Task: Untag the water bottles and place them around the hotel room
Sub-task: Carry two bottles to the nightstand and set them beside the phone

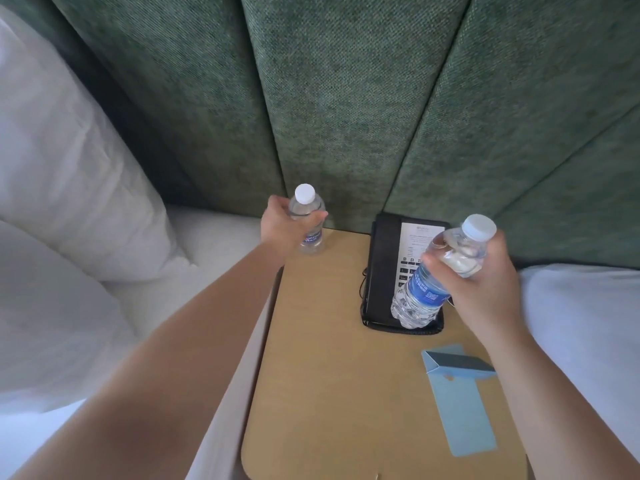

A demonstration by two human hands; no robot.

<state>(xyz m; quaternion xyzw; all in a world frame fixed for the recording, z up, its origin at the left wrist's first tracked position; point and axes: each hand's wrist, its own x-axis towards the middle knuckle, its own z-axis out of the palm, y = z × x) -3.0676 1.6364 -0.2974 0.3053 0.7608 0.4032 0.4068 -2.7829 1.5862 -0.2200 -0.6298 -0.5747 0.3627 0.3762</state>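
Note:
Two clear water bottles with white caps and blue labels are in my hands above a tan nightstand (329, 375). My left hand (284, 221) grips the first bottle (308, 216) around its shoulder at the nightstand's far left corner, upright, its base at or just above the surface. My right hand (485, 285) holds the second bottle (440, 275) near its neck, tilted, in the air over the black phone (384, 265). A light blue paper tag (460, 396) lies flat on the nightstand at the near right, partly folded. No tag hangs on either bottle.
The black desk phone with a coiled cord sits at the back of the nightstand against a green padded headboard (346, 116). White pillows (62, 168) and bedding lie to the left, another white bed (588, 323) to the right.

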